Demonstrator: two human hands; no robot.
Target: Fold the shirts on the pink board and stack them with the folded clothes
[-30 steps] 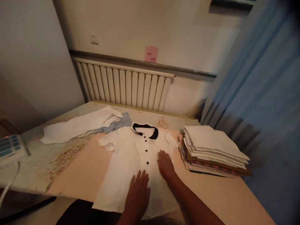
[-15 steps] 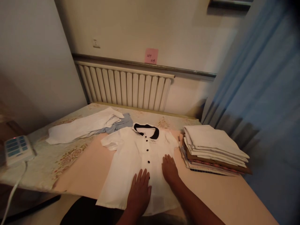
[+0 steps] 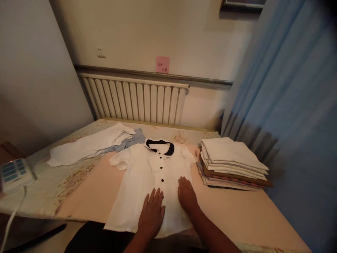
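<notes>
A white short-sleeved shirt point(image 3: 142, 175) lies spread front side up, its black-trimmed collar point(image 3: 170, 149) pointing away from me and dark buttons running down the middle. My left hand point(image 3: 151, 212) rests flat on the lower front, just left of the buttons, fingers extended. On the right side of the shirt lies my right hand point(image 3: 186, 193), palm down with its fingers stretched out. Neither hand grips the cloth. Under the shirt is a peach-coloured cloth point(image 3: 89, 189).
A stack of folded clothes point(image 3: 234, 158) stands at the right, close to the right sleeve. White and grey-blue garments point(image 3: 89, 146) lie at the back left. A power strip point(image 3: 15, 174) with a white cord sits on the left. A radiator point(image 3: 137, 98) and blue curtain point(image 3: 276, 116) border the table.
The whole view has shifted slightly, so everything sits a little further left. Both hands remain flat at nearly the same places on the shirt.
</notes>
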